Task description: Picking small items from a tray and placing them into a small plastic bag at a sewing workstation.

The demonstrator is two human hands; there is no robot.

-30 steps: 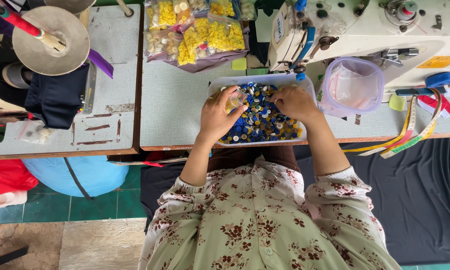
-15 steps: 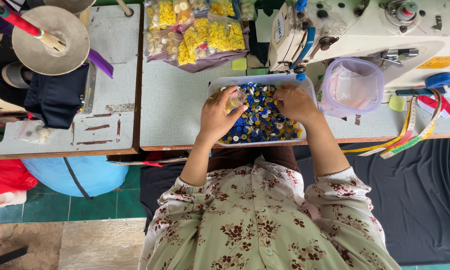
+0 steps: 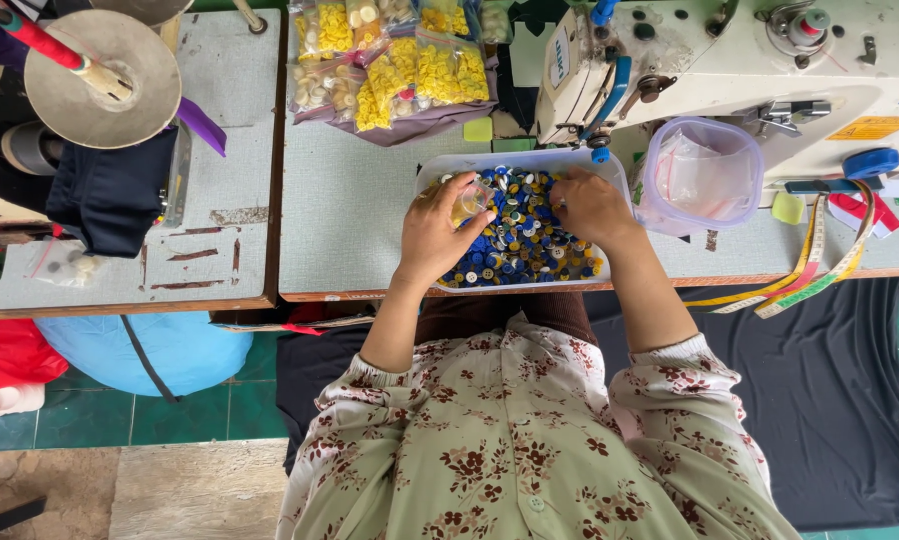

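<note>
The left hand (image 3: 432, 232) pinches a small clear bag (image 3: 473, 199) between thumb and fingers. The right hand (image 3: 592, 206) rests curled on the buttons (image 3: 518, 232) directly beneath both hands, in the white tray (image 3: 530, 161); whether it grips any I cannot tell.

bright, even daylight; sharp, soft shadows

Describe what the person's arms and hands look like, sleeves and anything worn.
Both hands, left hand and right hand, are bare, with no gloves; no rings or watch can be made out. The forearms are uncovered. Short gathered sleeves belong to a cream blouse printed with brown flowers.
</note>
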